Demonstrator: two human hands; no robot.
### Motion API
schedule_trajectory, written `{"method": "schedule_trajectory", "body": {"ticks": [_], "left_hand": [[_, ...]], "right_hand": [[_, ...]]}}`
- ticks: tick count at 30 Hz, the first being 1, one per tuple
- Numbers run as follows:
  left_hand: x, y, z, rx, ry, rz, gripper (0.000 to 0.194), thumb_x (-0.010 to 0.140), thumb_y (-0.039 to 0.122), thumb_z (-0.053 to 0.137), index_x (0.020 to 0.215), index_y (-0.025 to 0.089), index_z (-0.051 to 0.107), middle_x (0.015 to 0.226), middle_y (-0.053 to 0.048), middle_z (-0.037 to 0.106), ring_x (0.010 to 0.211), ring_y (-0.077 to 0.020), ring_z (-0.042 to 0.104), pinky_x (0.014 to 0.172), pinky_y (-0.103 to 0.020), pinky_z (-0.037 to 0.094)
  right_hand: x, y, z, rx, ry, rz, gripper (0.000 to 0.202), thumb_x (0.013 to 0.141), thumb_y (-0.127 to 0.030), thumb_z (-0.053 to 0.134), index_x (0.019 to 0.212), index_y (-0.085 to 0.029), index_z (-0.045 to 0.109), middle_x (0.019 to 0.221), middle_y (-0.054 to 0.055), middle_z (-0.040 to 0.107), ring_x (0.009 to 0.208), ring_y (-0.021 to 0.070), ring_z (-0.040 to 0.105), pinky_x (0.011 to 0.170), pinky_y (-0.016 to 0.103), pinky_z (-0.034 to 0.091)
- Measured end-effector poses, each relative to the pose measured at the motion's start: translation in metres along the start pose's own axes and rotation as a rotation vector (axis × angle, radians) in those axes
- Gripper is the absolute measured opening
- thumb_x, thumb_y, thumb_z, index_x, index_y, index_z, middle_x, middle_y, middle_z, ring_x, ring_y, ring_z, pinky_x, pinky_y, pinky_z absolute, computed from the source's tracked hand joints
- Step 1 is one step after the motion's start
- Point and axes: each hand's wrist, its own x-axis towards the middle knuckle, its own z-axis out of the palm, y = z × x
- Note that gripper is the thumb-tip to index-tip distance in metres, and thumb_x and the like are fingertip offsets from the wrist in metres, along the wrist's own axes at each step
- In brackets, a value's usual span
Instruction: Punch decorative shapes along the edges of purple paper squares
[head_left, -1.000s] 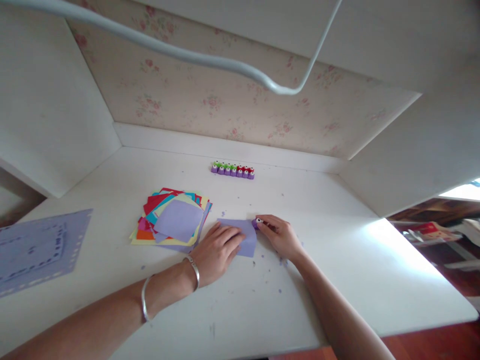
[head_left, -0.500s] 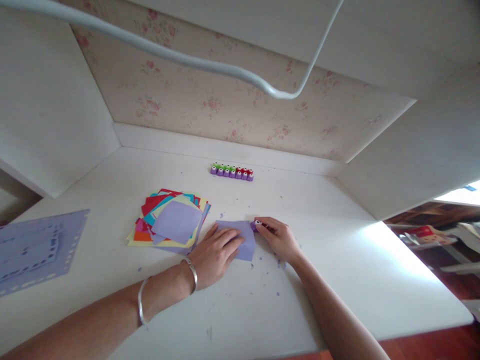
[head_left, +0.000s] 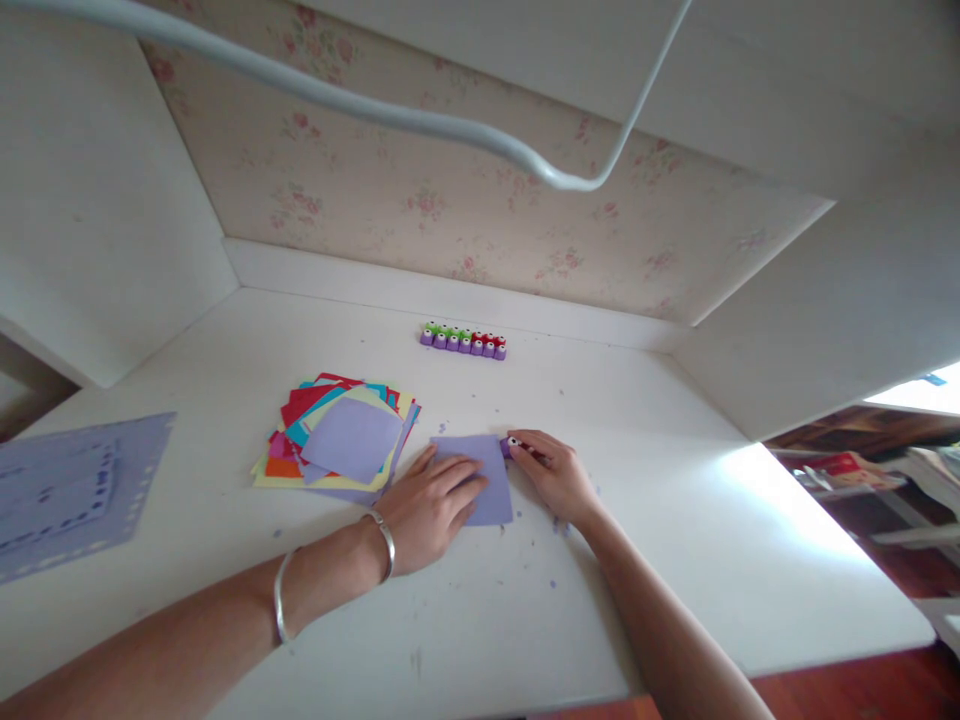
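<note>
A square of purple paper (head_left: 491, 480) lies on the white desk. Flat on its left part rests my left hand (head_left: 435, 505), fingers spread a little. My right hand (head_left: 547, 470) grips a small purple paper punch (head_left: 511, 446) with a white top, at the paper's upper right edge. Just left of the paper is a pile of coloured sheets (head_left: 289, 468) with a purple piece (head_left: 356, 440) on top. Tiny purple cut-outs are scattered near my right wrist.
Rows of small green, red and purple punches (head_left: 465, 343) stand toward the back wall. A larger purple sheet (head_left: 142, 470) with punched edges lies at far left. A white rod (head_left: 450, 128) crosses above. Shelves with books are at right.
The purple paper sits flatter, its right edge straighter. Both hands have hardly moved, and the right one still grips the punch. The whole view has shifted very slightly.
</note>
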Motion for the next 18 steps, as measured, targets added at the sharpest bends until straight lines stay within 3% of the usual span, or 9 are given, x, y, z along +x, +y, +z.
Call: {"method": "schedule_trajectory", "body": {"ticks": [12,16,18], "left_hand": [[0.0,0.003,-0.007,0.067,-0.005,0.029,0.024,0.094,0.019,0.049,0.115,0.02,0.062,0.122,-0.009,0.061,0.117,-0.0239,0.053,0.109,-0.051,0.031],[0.002,0.013,-0.009,0.083,0.038,0.09,0.019,0.093,0.019,0.05,0.103,0.019,0.066,0.112,-0.009,0.065,0.106,-0.0235,0.058,0.099,-0.044,0.044],[0.002,0.022,-0.006,0.085,0.12,0.021,0.019,0.092,0.024,0.051,0.102,0.02,0.067,0.11,-0.01,0.066,0.104,-0.0248,0.06,0.095,-0.046,0.046]], "right_hand": [[0.0,0.002,-0.002,-0.071,0.013,-0.032,0.026,0.091,-0.037,0.055,0.108,-0.025,0.07,0.112,0.008,0.069,0.099,0.0228,0.065,0.084,0.038,0.055],[-0.007,-0.041,-0.005,-0.193,0.083,-0.276,0.036,0.089,-0.031,0.059,0.125,-0.027,0.061,0.122,0.009,0.064,0.116,0.0269,0.056,0.1,0.046,0.046],[-0.014,-0.074,0.001,-0.171,-0.089,-0.451,0.052,0.087,-0.033,0.062,0.138,-0.029,0.049,0.131,0.008,0.06,0.122,0.0261,0.052,0.105,0.046,0.041]]}}
